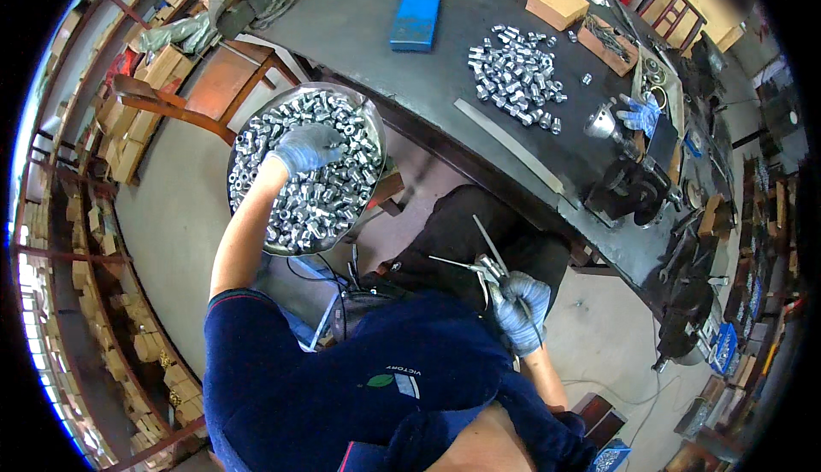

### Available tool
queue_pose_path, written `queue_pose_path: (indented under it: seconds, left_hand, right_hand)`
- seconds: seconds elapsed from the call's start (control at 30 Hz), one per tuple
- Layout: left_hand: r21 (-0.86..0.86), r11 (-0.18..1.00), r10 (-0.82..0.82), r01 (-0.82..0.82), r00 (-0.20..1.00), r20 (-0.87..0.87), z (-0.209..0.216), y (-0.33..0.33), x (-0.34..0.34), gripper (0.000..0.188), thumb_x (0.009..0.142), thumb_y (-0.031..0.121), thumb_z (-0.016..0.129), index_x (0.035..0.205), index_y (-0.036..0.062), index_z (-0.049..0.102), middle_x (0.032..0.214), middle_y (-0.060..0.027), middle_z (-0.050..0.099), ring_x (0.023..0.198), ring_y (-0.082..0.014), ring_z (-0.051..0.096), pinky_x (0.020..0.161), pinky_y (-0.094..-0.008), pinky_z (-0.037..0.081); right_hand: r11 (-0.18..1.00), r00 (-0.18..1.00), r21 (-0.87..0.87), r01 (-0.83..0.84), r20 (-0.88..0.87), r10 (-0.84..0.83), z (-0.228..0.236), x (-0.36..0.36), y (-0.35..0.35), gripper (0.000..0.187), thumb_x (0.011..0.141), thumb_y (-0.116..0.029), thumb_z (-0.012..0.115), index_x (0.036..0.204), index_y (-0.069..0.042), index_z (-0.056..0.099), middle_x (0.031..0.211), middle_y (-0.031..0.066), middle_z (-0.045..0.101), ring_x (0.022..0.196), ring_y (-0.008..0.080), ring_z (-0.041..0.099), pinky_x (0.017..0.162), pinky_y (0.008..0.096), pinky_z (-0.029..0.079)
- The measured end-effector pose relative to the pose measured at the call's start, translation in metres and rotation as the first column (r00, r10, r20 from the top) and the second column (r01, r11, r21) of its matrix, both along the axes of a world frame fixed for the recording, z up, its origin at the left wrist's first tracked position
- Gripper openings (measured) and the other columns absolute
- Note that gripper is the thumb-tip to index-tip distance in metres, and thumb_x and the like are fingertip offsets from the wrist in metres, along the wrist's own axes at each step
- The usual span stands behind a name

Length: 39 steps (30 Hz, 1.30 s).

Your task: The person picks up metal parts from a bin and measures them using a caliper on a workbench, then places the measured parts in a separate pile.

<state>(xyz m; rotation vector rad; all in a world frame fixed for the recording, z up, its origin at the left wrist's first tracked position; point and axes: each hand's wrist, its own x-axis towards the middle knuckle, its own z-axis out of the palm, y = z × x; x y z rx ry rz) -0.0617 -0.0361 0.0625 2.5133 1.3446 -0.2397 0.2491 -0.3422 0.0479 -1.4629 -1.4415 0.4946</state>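
Note:
My left hand (310,149), in a grey-blue knit glove, reaches into a round metal basin (376,113) heaped with small shiny metal fittings (318,203). Its fingers bend down among the fittings, and whatever they pinch is hidden. Over my lap, my right hand (522,305), gloved the same way, is closed round a slim, file-like metal rod (489,239) that sticks out beyond both sides of the fist. A silvery plier-like tool (487,272) with a thin pin pointing left is in the same grip; its exact kind is unclear.
On the dark workbench (359,23) lie a fittings pile (513,74), a blue box (416,19), a flat metal bar (509,145) and a wooden block (557,5). A vise (633,190) stands at the right. A wooden chair (214,87) is beyond the basin; shelves line the left.

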Motion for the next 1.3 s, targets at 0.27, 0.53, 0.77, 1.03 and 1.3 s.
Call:
queue_pose_path:
  seconds: [0.27, 0.53, 0.77, 1.03, 1.3]
  left_hand:
    - [0.064, 0.995, 0.092, -0.078, 0.963, -0.252, -0.036, -0.013, 0.055, 0.054, 0.081, 0.056, 0.050, 0.080, 0.0049, 0.069, 0.082, -0.0168, 0.067, 0.081, -0.0324, 0.065, 0.074, -0.0431, 0.049]
    - [-0.023, 0.998, 0.061, -0.057, 0.983, 0.175, -0.058, -0.001, 0.032, 0.034, 0.068, 0.031, 0.064, 0.093, 0.0097, 0.070, 0.089, -0.0158, 0.066, 0.084, -0.0319, 0.064, 0.078, -0.0395, 0.049]
    - [-0.382, 0.924, 0.305, 0.031, 0.544, 0.782, -0.002, -0.057, 0.055, 0.019, 0.079, 0.009, 0.065, 0.096, 0.0019, 0.065, 0.071, -0.0013, 0.063, 0.068, -0.0076, 0.055, 0.062, -0.0257, 0.047]
    - [-0.376, 0.865, 0.091, 0.333, 0.632, 0.769, 0.015, -0.124, 0.108, 0.019, 0.082, 0.010, 0.064, 0.099, 0.0023, 0.063, 0.087, -0.0040, 0.064, 0.078, -0.0090, 0.058, 0.074, -0.0256, 0.048]
    - [-0.439, 0.813, 0.087, 0.382, 0.666, 0.741, 0.006, -0.134, 0.123, 0.021, 0.077, 0.009, 0.069, 0.097, 0.0025, 0.063, 0.087, -0.0041, 0.061, 0.082, -0.0107, 0.059, 0.075, -0.0267, 0.048]
  right_hand:
    - [0.996, 0.994, -0.055, 0.071, -0.075, -0.075, -0.007, -0.002, -0.012, 0.028, 0.065, -0.007, 0.075, 0.054, -0.009, 0.049, 0.052, 0.0110, 0.049, 0.047, 0.0253, 0.051, 0.052, 0.0305, 0.045]
    - [0.999, 0.997, -0.023, 0.039, -0.068, -0.041, -0.005, -0.007, -0.015, 0.028, 0.070, -0.005, 0.070, 0.055, -0.007, 0.047, 0.053, 0.0101, 0.045, 0.047, 0.0233, 0.045, 0.046, 0.0314, 0.036]
    - [1.000, 1.000, -0.015, 0.024, 0.004, -0.024, -0.008, -0.002, -0.012, 0.031, 0.069, -0.006, 0.071, 0.054, -0.008, 0.044, 0.053, 0.0102, 0.045, 0.047, 0.0251, 0.047, 0.047, 0.0319, 0.037]
    - [0.999, 0.998, 0.017, -0.030, 0.047, 0.029, 0.006, -0.004, 0.011, 0.038, 0.064, -0.019, 0.079, 0.050, -0.011, 0.044, 0.050, 0.0102, 0.044, 0.045, 0.0278, 0.045, 0.045, 0.0345, 0.035]
    - [0.999, 0.998, 0.036, -0.025, 0.050, 0.023, 0.001, -0.001, 0.018, 0.036, 0.066, -0.021, 0.078, 0.051, -0.010, 0.047, 0.050, 0.0108, 0.046, 0.045, 0.0278, 0.048, 0.044, 0.0342, 0.037]
